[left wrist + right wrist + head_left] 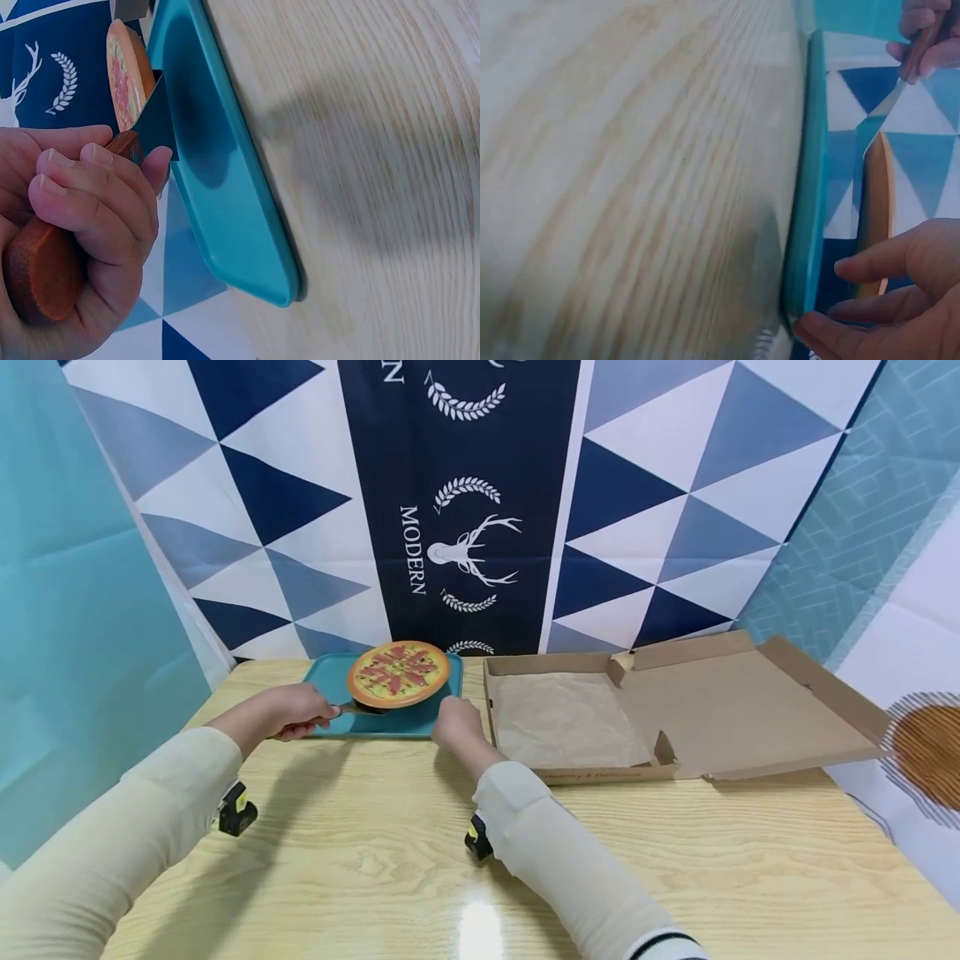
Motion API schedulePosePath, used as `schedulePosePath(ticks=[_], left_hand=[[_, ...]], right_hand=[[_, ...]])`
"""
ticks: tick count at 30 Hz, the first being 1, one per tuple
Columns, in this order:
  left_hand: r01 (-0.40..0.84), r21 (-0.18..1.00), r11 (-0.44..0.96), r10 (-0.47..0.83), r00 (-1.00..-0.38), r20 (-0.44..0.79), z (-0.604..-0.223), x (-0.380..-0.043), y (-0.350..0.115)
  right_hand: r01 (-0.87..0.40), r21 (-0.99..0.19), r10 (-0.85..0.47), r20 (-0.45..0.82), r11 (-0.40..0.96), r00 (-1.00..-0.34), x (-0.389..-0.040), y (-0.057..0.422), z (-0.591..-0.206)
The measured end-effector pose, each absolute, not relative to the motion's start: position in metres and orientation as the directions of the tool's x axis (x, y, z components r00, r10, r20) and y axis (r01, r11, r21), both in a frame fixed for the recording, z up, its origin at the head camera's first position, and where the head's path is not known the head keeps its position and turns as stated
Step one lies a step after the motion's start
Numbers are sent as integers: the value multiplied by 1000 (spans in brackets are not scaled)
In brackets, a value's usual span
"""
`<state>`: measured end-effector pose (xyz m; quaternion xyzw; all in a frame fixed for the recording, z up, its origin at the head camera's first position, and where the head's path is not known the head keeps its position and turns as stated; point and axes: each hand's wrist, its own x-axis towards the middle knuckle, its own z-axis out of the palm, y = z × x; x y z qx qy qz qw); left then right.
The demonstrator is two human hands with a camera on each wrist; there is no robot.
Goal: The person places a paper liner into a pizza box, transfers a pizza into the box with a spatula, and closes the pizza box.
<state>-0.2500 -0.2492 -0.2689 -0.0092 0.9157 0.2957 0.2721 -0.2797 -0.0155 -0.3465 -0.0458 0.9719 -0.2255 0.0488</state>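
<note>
My left hand [303, 710] curls round the wooden handle [49, 262] of a spatula with a flat metal blade [157, 120]. The blade lies under the near left edge of a pizza [399, 674] with an orange crust and red toppings. Beneath the pizza sits a teal tray [322, 677]; in the left wrist view the pizza stands clear of its surface and casts a shadow there. Beside the tray's near right corner is my right hand [457, 724]. Its extended, slightly bent fingers [877, 264] overlap the pizza's edge and the tray's rim in the right wrist view.
Right of the tray stands an open cardboard pizza box [585, 775], lined with brown paper [570, 718]. Its lid [742, 710] is folded out to the right. A patterned cloth [465, 527] hangs behind the wooden table [375, 860].
</note>
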Motion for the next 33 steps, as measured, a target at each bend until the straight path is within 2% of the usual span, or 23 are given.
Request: schedulePosePath(ticks=[6,16,21,33], left_hand=[[-177,539,823,143,-855,-499,-268,-244,-255],[-144,519,843,154,-860,-487,-260,-234,-259],[-132,517,846,164,-857,-488,-257,-231,-259],[-93,512,854,191,-859,-475,-250,-228,-252]], right_hand=[[-109,-494,-154,-52,863,-987,-268,-5,-340],[-295,-570,-301,86,767,-950,-243,34,-319],[-331,-576,-303,148,747,-941,-229,55,-317],[-348,-610,-282,205,712,-937,-213,108,-307]])
